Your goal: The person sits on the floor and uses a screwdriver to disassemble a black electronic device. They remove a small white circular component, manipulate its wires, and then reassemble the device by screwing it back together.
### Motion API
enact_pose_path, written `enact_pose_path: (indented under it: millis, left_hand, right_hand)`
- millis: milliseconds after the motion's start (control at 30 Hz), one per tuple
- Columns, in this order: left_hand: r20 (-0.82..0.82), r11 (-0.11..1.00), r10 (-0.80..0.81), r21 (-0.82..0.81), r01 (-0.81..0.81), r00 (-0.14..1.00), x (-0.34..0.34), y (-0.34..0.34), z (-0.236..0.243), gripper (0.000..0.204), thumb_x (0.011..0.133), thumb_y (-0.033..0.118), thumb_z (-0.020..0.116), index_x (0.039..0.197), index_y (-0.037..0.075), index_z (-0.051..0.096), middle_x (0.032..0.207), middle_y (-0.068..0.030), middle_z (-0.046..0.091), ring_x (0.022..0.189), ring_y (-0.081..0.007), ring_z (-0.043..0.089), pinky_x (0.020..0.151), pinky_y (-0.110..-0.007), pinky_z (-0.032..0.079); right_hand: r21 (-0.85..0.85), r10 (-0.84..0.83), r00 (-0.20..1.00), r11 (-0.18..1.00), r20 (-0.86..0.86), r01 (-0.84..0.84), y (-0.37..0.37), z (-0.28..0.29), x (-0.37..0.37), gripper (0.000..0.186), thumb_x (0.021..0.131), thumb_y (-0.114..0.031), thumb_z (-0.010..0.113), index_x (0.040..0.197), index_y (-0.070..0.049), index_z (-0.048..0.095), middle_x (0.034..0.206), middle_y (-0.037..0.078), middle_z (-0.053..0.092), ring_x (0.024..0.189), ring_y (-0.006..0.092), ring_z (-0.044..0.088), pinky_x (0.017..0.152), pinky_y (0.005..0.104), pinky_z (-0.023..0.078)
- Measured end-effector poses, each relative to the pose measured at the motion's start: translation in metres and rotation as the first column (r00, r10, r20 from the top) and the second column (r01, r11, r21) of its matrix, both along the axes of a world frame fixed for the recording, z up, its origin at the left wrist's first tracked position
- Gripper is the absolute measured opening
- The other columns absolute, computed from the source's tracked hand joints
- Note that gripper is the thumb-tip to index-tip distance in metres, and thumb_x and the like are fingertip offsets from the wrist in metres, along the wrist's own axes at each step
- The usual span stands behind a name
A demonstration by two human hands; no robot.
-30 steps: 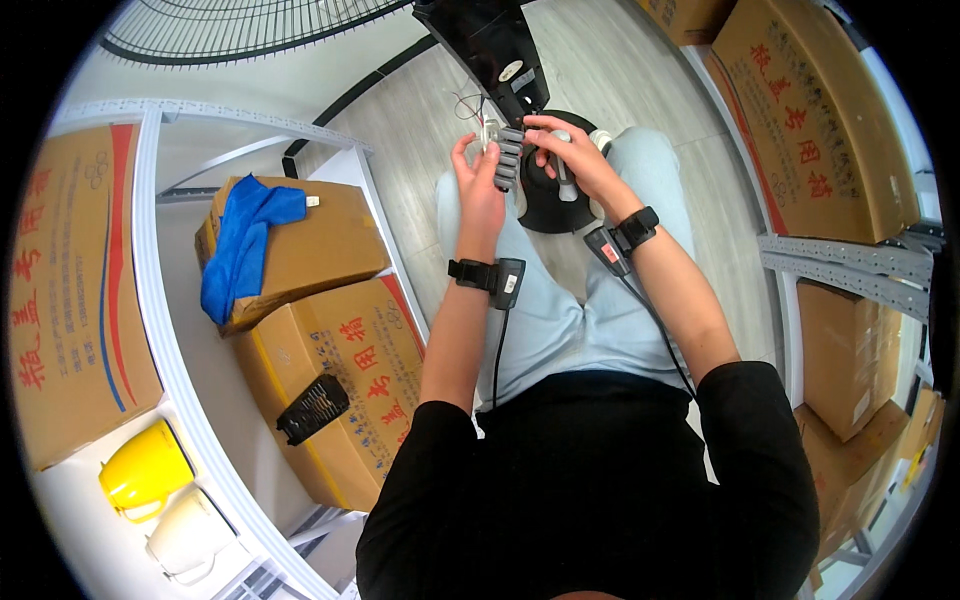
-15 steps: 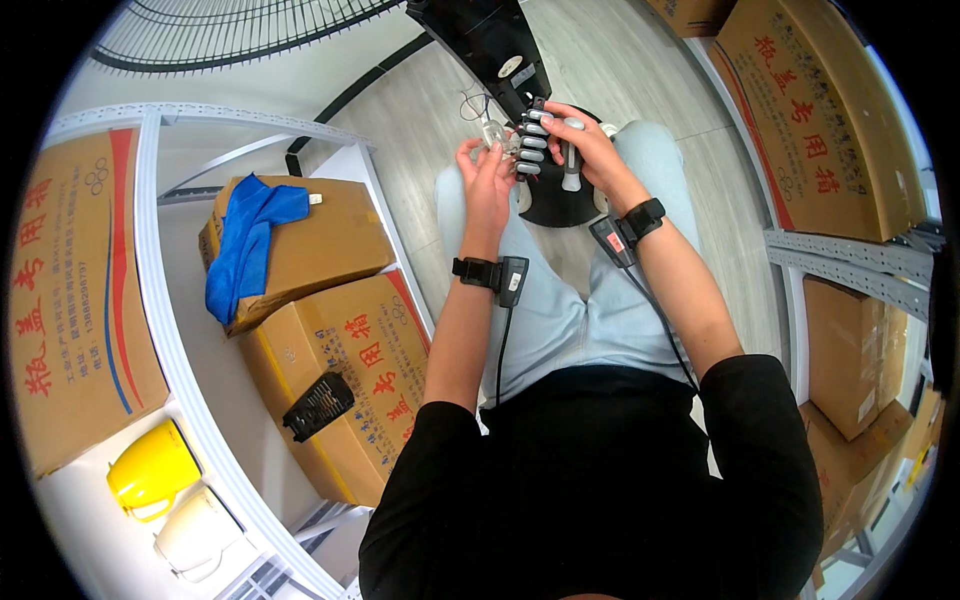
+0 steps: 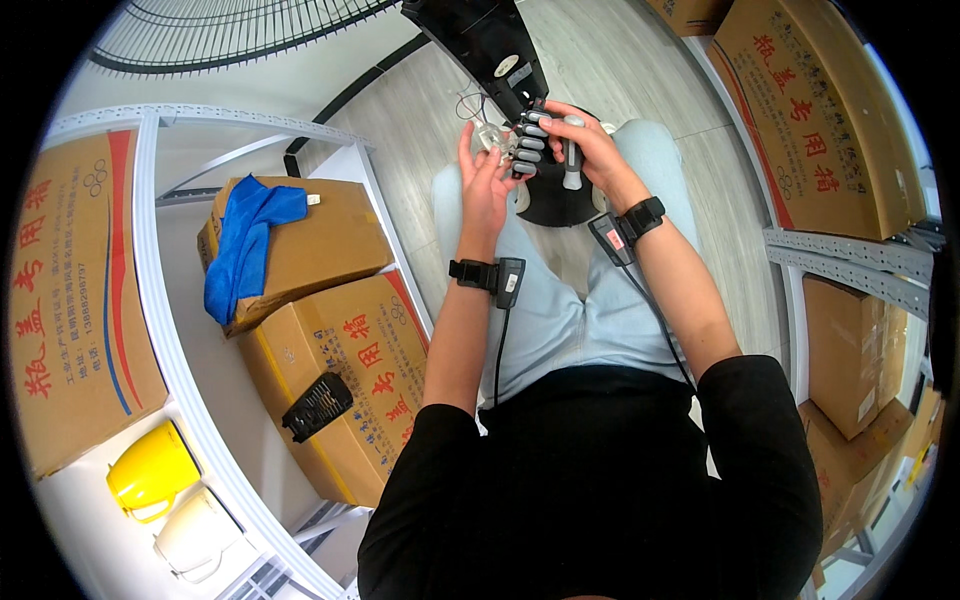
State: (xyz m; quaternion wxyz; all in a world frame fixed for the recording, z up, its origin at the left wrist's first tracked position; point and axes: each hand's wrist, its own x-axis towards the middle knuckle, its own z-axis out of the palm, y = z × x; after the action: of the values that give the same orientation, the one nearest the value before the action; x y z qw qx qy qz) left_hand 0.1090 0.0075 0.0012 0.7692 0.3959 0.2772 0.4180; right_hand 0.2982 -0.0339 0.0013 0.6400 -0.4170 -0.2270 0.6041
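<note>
Between my hands, above my knees, is a black strip with a row of grey push buttons (image 3: 528, 143). A clear plastic piece (image 3: 492, 138) with thin wires adjoins its left side. My left hand (image 3: 484, 185) grips the clear piece and the strip's edge with thumb and fingers. My right hand (image 3: 592, 147) is closed round a grey-and-black screwdriver (image 3: 572, 160), its grey end pointing down; its fingertips also touch the strip's right side. The screwdriver's tip is hidden. Just beyond stands a black fan column (image 3: 490, 55) on a round black base (image 3: 560, 200).
A wire fan grille (image 3: 240, 35) is at the far left. On the left, a blue cloth (image 3: 250, 235) and a black bit case (image 3: 318, 407) lie on cardboard boxes (image 3: 350, 235). Yellow and white mugs (image 3: 155, 468) stand on a shelf. Boxes (image 3: 800, 120) fill the right-hand rack.
The button strip and clear piece have tilted and shifted slightly in my hands. My left fingers have moved a little, and the fan column leans slightly further left.
</note>
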Motion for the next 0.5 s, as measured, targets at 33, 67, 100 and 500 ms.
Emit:
enact_pose_path:
  millis: [33, 67, 100, 500]
  left_hand:
    - [-0.01, 1.0, -0.004, -0.001, 0.004, 1.0, -0.001, 0.0, -0.0005, 0.066, 0.101, 0.016, 0.051, 0.155, 0.02, 0.012, 0.139, -0.0202, 0.048, 0.119, -0.0327, 0.058, 0.085, -0.048, 0.056]
    - [-0.018, 1.0, -0.01, -0.001, 0.01, 1.0, 0.0001, 0.0009, -0.0005, 0.064, 0.101, 0.016, 0.05, 0.154, 0.019, 0.015, 0.139, -0.0202, 0.048, 0.119, -0.0322, 0.058, 0.086, -0.048, 0.056]
    - [-0.025, 1.0, -0.016, -0.001, 0.016, 1.0, 0.001, 0.0017, -0.0004, 0.062, 0.101, 0.016, 0.05, 0.154, 0.018, 0.017, 0.139, -0.0201, 0.048, 0.12, -0.0318, 0.057, 0.087, -0.047, 0.056]
    - [-0.002, 1.0, 0.0, -0.007, 0.0, 1.0, 0.0025, -0.001, 0.0018, 0.059, 0.1, 0.007, 0.049, 0.153, 0.011, 0.023, 0.137, -0.0163, 0.052, 0.114, -0.0246, 0.06, 0.087, -0.041, 0.055]
  right_hand:
    - [-0.011, 0.01, 1.0, 1.0, -0.004, -0.01, 0.0, -0.0002, 0.0, 0.059, 0.087, -0.021, 0.073, 0.137, 0.002, 0.051, 0.08, -0.001, 0.058, 0.068, 0.0054, 0.054, 0.055, 0.0216, 0.043]
    - [-0.02, 0.019, 1.0, 1.0, -0.005, -0.019, 0.0006, -0.0006, 0.0023, 0.059, 0.087, -0.021, 0.073, 0.137, 0.002, 0.051, 0.081, -0.001, 0.058, 0.068, 0.0054, 0.054, 0.056, 0.0216, 0.043]
    - [-0.03, 0.027, 1.0, 0.999, -0.007, -0.027, 0.0013, -0.0012, 0.0041, 0.059, 0.087, -0.02, 0.073, 0.137, 0.002, 0.051, 0.081, -0.001, 0.058, 0.068, 0.0054, 0.054, 0.056, 0.0217, 0.043]
    - [-0.021, 0.071, 0.994, 0.997, 0.088, -0.069, 0.0021, -0.0036, -0.0006, 0.053, 0.09, -0.025, 0.073, 0.134, -0.003, 0.054, 0.086, 0.0, 0.06, 0.066, 0.0069, 0.055, 0.054, 0.0229, 0.043]
